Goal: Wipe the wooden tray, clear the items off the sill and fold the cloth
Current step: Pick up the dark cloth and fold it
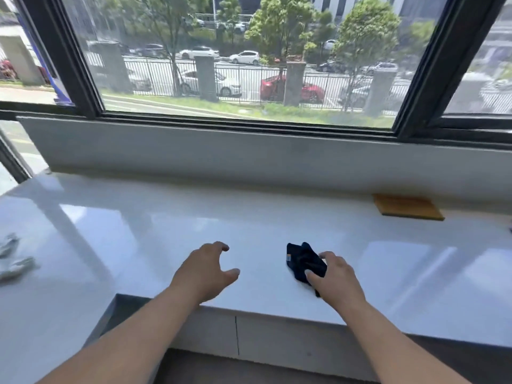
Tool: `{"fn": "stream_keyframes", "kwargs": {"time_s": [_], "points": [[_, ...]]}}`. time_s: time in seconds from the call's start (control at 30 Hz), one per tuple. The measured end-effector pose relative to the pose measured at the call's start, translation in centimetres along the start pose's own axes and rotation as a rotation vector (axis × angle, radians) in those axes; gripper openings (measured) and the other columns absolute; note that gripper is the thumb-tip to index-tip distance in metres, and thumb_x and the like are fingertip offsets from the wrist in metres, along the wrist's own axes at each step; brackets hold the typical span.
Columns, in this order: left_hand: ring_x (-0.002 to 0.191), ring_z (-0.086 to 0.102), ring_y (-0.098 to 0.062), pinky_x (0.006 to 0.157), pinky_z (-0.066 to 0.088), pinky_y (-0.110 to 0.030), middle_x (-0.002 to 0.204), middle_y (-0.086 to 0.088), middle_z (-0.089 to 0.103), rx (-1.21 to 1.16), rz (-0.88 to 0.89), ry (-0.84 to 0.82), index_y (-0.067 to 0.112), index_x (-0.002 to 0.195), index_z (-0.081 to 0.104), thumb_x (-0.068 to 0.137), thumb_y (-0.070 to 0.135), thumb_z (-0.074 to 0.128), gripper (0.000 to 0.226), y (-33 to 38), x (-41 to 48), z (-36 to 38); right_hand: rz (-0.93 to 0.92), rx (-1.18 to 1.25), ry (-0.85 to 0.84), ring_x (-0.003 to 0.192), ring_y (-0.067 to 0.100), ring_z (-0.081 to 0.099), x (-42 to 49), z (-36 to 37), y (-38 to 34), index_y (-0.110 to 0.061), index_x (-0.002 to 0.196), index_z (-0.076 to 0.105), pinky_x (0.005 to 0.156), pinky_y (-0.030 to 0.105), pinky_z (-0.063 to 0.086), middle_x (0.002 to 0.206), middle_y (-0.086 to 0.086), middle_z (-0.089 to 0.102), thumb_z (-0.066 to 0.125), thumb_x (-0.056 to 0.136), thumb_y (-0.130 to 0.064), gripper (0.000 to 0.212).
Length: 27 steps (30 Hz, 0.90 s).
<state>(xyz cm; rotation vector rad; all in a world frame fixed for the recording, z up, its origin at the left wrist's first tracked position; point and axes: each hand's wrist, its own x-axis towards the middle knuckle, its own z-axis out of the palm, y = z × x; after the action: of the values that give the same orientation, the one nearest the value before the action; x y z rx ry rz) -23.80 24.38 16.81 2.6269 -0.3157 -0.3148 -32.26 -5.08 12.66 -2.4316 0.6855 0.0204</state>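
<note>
A crumpled dark blue cloth (303, 261) lies on the white sill (194, 225) near its front edge. My right hand (336, 278) rests on the cloth's right side, thumb and fingers closed on the fabric. About a hand's width to the left of the cloth, my left hand (206, 270) hovers just above the sill, fingers curled apart and holding nothing. The flat wooden tray (407, 207) lies at the back right of the sill, against the low wall under the window.
Blurred grey-white items (12, 261) lie at the sill's far left edge. A large dark-framed window (249, 126) runs behind the sill. The sill's front edge (277, 314) drops off just below my wrists.
</note>
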Motion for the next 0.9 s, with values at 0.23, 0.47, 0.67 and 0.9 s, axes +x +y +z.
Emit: {"fn": "stream_keyframes", "kwargs": {"time_s": [0.23, 0.47, 0.67, 0.9], "points": [[0.11, 0.053, -0.011, 0.079, 0.044, -0.031, 0.151, 0.01, 0.049, 0.066, -0.038, -0.114, 0.034, 0.147, 0.046, 0.088, 0.059, 0.064, 0.066, 8.3, 10.5, 9.3, 0.065, -0.051, -0.203, 0.125, 0.027, 0.051, 12.0, 2.4, 8.6, -0.027, 0.147, 0.046, 0.092, 0.041, 0.055, 0.137, 0.002, 0.055, 0.063, 0.088, -0.048, 0.064], [0.116, 0.053, -0.008, 0.087, 0.051, -0.033, 0.151, 0.014, 0.048, 0.082, -0.057, -0.176, 0.037, 0.142, 0.049, 0.088, 0.059, 0.062, 0.06, 11.3, 16.3, 12.9, 0.161, -0.147, -0.397, 0.119, 0.027, 0.05, 18.5, 5.2, 12.4, -0.024, 0.136, 0.053, 0.086, 0.037, 0.052, 0.124, 0.002, 0.056, 0.057, 0.085, -0.039, 0.053], [0.118, 0.056, -0.008, 0.09, 0.052, -0.033, 0.14, 0.015, 0.057, 0.08, -0.058, -0.191, 0.038, 0.135, 0.056, 0.089, 0.058, 0.062, 0.051, 11.3, 19.1, 12.5, 0.167, -0.026, -0.4, 0.102, 0.021, 0.059, 21.2, 5.8, 11.1, -0.029, 0.099, 0.064, 0.074, 0.03, 0.05, 0.108, -0.002, 0.066, 0.057, 0.087, -0.028, 0.013], [0.106, 0.064, -0.001, 0.086, 0.057, -0.03, 0.128, 0.024, 0.06, -0.082, 0.019, -0.275, 0.044, 0.127, 0.059, 0.077, 0.062, 0.072, 0.054, 12.8, 23.2, 8.8, 0.218, 0.741, -0.313, 0.077, 0.021, 0.059, 24.7, -2.8, 0.5, -0.012, 0.095, 0.063, 0.077, 0.045, 0.059, 0.086, 0.005, 0.062, 0.063, 0.094, -0.027, 0.015]]}}
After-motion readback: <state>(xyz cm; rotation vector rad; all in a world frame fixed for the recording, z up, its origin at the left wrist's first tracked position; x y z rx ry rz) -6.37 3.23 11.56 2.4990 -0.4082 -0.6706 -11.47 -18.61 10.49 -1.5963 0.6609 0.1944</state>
